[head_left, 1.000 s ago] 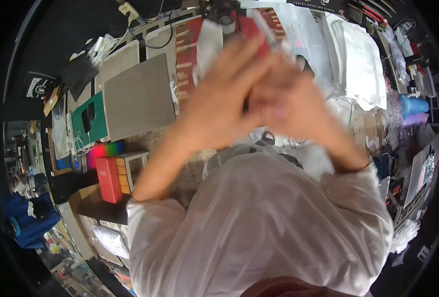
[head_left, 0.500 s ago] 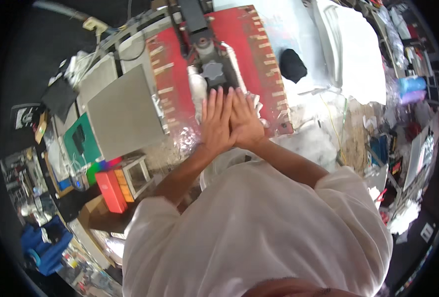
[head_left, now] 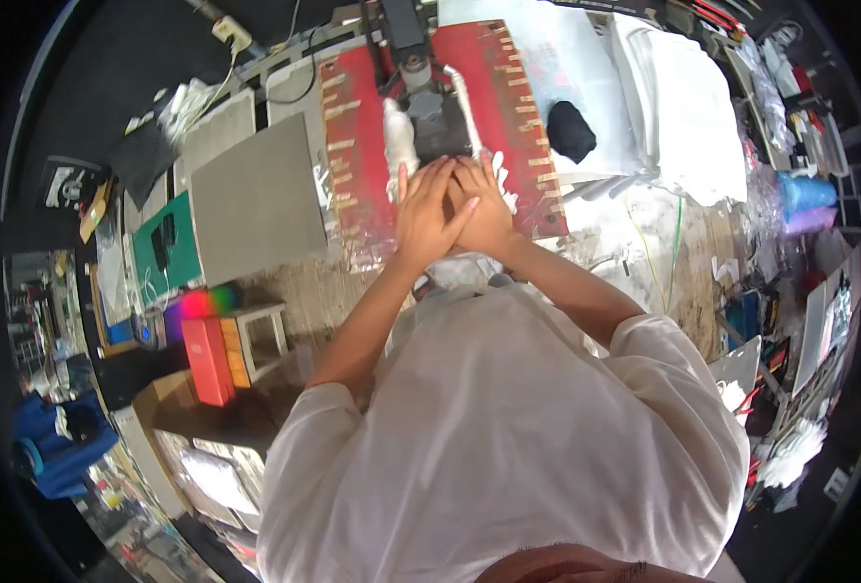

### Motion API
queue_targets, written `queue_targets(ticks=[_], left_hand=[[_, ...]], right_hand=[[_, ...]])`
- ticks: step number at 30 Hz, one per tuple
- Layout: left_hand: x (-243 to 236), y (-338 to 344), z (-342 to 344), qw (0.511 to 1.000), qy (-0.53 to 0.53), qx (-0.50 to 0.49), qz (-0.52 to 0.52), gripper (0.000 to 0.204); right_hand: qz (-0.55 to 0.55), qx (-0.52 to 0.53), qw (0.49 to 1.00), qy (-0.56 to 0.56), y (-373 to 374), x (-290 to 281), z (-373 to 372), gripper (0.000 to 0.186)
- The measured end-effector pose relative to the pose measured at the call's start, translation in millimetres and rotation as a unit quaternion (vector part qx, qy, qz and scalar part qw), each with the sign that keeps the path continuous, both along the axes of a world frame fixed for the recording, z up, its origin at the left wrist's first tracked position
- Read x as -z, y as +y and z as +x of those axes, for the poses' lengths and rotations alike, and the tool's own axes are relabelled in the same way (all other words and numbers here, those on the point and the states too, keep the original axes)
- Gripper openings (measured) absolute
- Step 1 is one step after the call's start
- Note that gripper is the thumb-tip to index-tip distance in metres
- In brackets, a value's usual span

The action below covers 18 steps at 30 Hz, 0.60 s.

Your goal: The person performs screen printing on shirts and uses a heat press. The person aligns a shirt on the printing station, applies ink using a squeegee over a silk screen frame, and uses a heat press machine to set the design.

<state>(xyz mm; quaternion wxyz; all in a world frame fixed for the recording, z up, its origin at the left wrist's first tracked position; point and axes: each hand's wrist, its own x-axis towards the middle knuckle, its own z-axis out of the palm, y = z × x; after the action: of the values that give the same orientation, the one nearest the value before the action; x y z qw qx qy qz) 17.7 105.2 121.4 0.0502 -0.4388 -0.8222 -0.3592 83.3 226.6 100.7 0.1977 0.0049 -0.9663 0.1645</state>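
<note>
My left hand [head_left: 425,209] and my right hand [head_left: 485,207] lie side by side, palms down, fingers stretched forward. Their inner edges meet, and the left thumb crosses onto the right hand. Both sets of fingertips reach the near edge of a dark metal block [head_left: 447,141] that carries a grey star-shaped knob [head_left: 425,105]. What lies beneath my palms is hidden. White wrapped padding [head_left: 398,136] runs along the block's left side, and crumpled white material [head_left: 504,185] shows beside my right hand. All this rests over a red board [head_left: 494,83] with tan tape strips along its sides.
Left of the board are a grey flat panel [head_left: 256,204] and a green mat [head_left: 166,250]. A black cloth bundle [head_left: 571,132] and stacked white sheets [head_left: 698,117] lie to the right. A red box [head_left: 207,360] stands at lower left, near a small wooden frame [head_left: 258,340].
My hands have drawn back toward me from the knob. The left thumb now overlaps the right hand, where before the thumbs lay side by side. The whole view has shifted slightly.
</note>
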Motion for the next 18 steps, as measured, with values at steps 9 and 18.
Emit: queue_targets(ticks=[9,18], left_hand=[[6.7,-12.3,20.4,0.996,-0.039,-0.028,0.072,0.056],[-5.0,-38.9,-0.1,0.986,-0.146,0.079,-0.015,0.052]], right_hand=[[-0.009,-0.059,0.997,0.046,-1.7,8.5,11.5,0.042],[-0.058,-0.097,0.994,-0.006,9.4,-7.5,18.8,0.018]])
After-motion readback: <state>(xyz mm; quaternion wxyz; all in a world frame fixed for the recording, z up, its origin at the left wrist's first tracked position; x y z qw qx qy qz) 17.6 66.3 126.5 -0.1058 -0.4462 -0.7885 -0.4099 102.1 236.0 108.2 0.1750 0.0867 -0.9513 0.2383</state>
